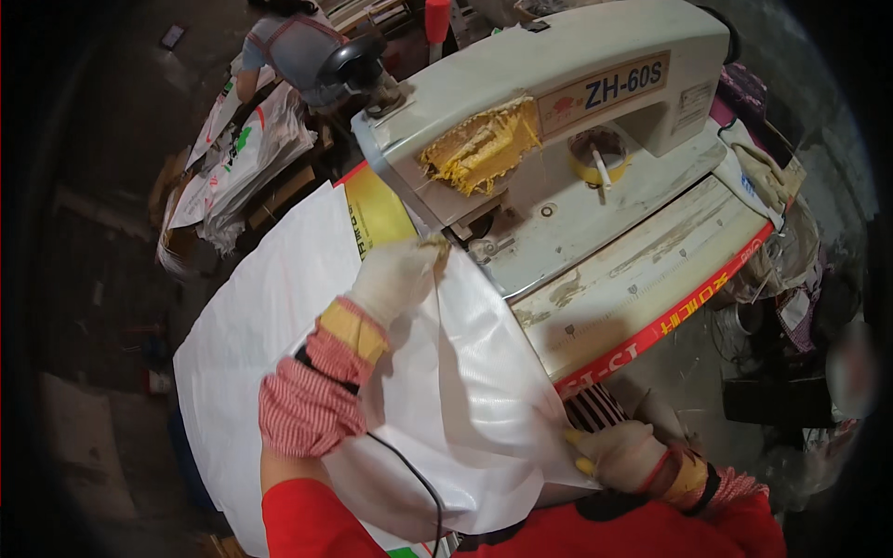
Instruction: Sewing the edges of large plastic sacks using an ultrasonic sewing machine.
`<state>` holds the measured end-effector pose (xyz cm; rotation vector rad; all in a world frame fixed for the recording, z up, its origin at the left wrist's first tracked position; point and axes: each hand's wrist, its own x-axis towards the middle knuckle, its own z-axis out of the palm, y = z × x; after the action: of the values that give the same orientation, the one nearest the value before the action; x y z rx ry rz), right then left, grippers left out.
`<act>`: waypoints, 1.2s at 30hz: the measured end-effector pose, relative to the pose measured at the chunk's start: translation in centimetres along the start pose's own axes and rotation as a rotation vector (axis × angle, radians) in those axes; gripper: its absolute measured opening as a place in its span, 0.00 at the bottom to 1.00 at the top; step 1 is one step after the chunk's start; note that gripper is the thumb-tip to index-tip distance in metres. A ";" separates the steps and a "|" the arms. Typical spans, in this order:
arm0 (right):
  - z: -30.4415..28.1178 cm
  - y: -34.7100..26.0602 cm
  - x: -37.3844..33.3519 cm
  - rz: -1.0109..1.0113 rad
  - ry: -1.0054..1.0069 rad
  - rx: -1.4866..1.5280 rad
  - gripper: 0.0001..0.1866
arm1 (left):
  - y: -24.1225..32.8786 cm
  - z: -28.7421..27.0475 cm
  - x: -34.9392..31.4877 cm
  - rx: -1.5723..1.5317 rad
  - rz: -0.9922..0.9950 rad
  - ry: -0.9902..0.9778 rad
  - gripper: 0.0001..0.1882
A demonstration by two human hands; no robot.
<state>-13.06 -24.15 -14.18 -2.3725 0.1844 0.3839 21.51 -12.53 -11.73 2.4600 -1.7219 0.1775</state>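
White sheeting (493,409) spreads left of and nearer than the sewing machine (577,46) in the head view I monitor remotely. By the machine's needle end, the gloved left hand (398,277) rests on the sheeting's edge; whether it grips, I cannot tell. Nearer than the machine, the gloved right hand (631,456) grips the sheeting's edge. Beyond the machine's needle end, a co-worker (296,58) leans beside piled sacks (246,158).

White glossy sack (470,372), creased, draped beside sewing machine (595,56)
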 end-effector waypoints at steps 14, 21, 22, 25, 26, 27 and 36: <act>-7.2 -5.4 16.7 -0.229 0.235 -0.374 0.11 | -1.3 -4.5 2.8 0.147 0.106 -0.241 0.11; -7.3 -4.4 17.0 -0.400 0.241 -0.333 0.12 | 4.6 -7.4 0.5 -0.320 0.091 -1.265 0.15; -6.8 -3.2 17.4 -0.453 0.275 -0.337 0.12 | 6.8 -8.4 0.1 -0.190 0.044 -1.427 0.14; -4.7 -1.9 19.1 -0.505 0.384 -0.317 0.12 | 9.8 -8.7 -5.2 -0.172 0.569 -1.597 0.15; -4.6 -2.0 19.3 -0.520 0.394 -0.300 0.12 | 9.8 -9.6 -8.4 -0.426 0.569 -1.362 0.20; -4.3 -1.9 19.8 -0.485 0.381 -0.321 0.12 | 12.3 -11.0 -8.9 -0.427 0.239 -1.600 0.24; -5.1 -6.6 12.9 -0.149 0.411 -0.161 0.13 | 31.6 -14.1 -12.9 -0.330 0.394 -1.546 0.16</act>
<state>1.89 -23.08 -10.58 -2.5812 0.1684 -0.1704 -12.83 -8.78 1.26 1.8295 -2.2023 -2.2211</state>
